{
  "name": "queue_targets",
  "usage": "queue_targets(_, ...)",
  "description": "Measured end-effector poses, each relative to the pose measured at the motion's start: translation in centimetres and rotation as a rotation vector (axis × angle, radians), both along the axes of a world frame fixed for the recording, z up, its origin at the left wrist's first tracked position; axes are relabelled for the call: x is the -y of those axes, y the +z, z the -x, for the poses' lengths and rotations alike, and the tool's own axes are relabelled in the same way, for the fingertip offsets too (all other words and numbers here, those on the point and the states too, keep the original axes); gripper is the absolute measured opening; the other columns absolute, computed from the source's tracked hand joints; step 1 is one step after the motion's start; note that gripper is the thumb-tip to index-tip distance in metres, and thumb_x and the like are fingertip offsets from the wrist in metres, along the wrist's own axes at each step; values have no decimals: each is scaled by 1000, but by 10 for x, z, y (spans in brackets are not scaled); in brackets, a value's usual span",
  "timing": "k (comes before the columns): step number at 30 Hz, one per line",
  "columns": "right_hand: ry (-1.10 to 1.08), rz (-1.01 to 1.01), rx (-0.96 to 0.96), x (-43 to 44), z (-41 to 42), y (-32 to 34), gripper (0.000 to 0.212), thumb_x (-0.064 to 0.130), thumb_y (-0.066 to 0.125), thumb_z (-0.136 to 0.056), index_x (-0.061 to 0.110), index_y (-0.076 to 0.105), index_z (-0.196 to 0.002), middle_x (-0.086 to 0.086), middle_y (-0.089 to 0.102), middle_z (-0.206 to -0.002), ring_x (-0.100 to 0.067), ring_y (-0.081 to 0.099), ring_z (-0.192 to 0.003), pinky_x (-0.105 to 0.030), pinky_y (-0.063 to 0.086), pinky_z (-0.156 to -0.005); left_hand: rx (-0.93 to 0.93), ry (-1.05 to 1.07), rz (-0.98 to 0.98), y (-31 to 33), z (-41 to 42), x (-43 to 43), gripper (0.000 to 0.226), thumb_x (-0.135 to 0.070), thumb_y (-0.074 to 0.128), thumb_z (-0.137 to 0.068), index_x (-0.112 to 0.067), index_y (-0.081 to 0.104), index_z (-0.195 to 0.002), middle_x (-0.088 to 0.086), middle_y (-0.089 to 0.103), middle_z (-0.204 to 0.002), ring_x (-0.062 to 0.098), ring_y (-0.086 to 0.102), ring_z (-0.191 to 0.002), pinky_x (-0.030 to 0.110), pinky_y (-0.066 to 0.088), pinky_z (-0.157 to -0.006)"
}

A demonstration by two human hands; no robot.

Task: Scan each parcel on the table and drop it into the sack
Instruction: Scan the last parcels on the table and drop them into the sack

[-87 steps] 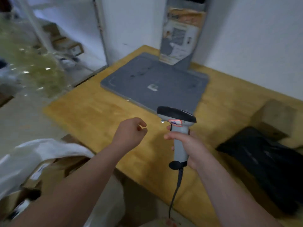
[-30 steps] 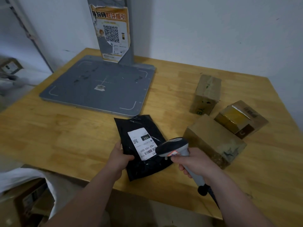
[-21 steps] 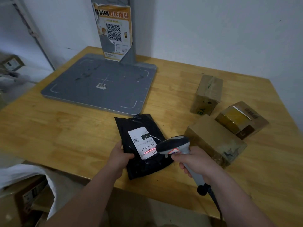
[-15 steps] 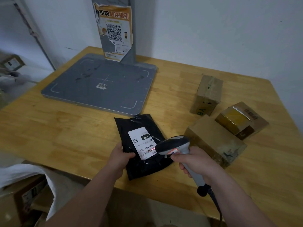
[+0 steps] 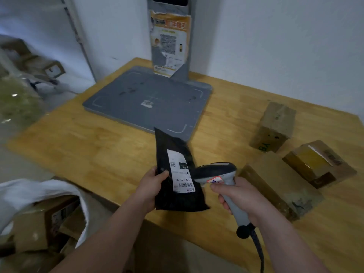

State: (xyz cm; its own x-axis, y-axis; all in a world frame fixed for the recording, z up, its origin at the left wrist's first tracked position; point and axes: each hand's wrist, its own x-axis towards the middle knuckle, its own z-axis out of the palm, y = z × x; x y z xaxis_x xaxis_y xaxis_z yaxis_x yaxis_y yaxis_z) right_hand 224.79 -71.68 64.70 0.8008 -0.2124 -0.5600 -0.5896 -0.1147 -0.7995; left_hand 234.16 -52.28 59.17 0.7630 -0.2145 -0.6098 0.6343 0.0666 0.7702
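Note:
My left hand (image 5: 151,184) grips a black plastic parcel (image 5: 173,154) by its left edge and holds it tilted up off the table, its white label facing me. My right hand (image 5: 236,196) grips the handle of a grey barcode scanner (image 5: 216,172), whose dark head sits just right of the label. The white sack (image 5: 35,192) stands open at the lower left, below the table's edge, with cardboard boxes inside. Three cardboard parcels lie on the right of the table: an upright one (image 5: 275,125), a taped one (image 5: 319,162) and a larger flat one (image 5: 275,184).
A grey scale platform (image 5: 137,95) with a post and a torn orange poster (image 5: 169,42) occupies the back of the wooden table (image 5: 88,150). The scanner's cable (image 5: 258,247) hangs off the front edge. Shelving and boxes stand at the far left.
The black parcel lay flat on the table under the scanner; my left hand has now lifted it and tilted it upright. The view has swung left, bringing the sack into sight.

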Motion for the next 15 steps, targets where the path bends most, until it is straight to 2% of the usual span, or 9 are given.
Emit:
queue_targets(2, 36, -21, 17, -16, -15, 1, 17, 22, 72, -86, 11, 62, -77, -4, 58, -59, -13, 51, -49, -23, 39, -46, 28, 66, -2, 7, -1, -23, 15, -16, 49, -100, -25, 57, -109, 8, 71, -101, 28, 69, -89, 44, 57, -68)
queue_targets(6, 187, -67, 61, -63, -47, 5, 16, 20, 70, -87, 9, 63, -79, -4, 58, -60, -14, 52, -51, -25, 41, -47, 87, 250, -23, 23, 5, -82, 20, -17, 49, -100, -21, 53, -120, 10, 68, -110, 30, 65, -98, 52, 53, -88)
queue_targets(8, 275, -91, 78, -90, -61, 6, 16, 20, 70, -87, 8, 63, -81, -5, 58, -62, -14, 52, -52, -25, 41, -48, 115, 358, -47, 32, 10, -114, 21, -17, 49, -100, -21, 54, -120, 10, 67, -111, 31, 65, -100, 54, 52, -90)
queue_targets(12, 461, -136, 103, -147, -82, 4, 16, 21, 69, -87, 7, 62, -84, -5, 59, -65, -13, 54, -54, -25, 43, -50, 165, 553, -119, 47, 25, -182, 14, -19, 50, -99, -26, 58, -109, 8, 68, -110, 30, 66, -100, 54, 53, -88)
queue_targets(15, 583, -156, 101, -185, -93, 1, 16, 22, 70, -87, 8, 63, -85, -5, 61, -66, -13, 55, -56, -26, 44, -52, 208, 697, -163, 57, 39, -228, 23, -18, 47, -100, -21, 54, -122, 6, 66, -111, 31, 63, -102, 53, 52, -89)
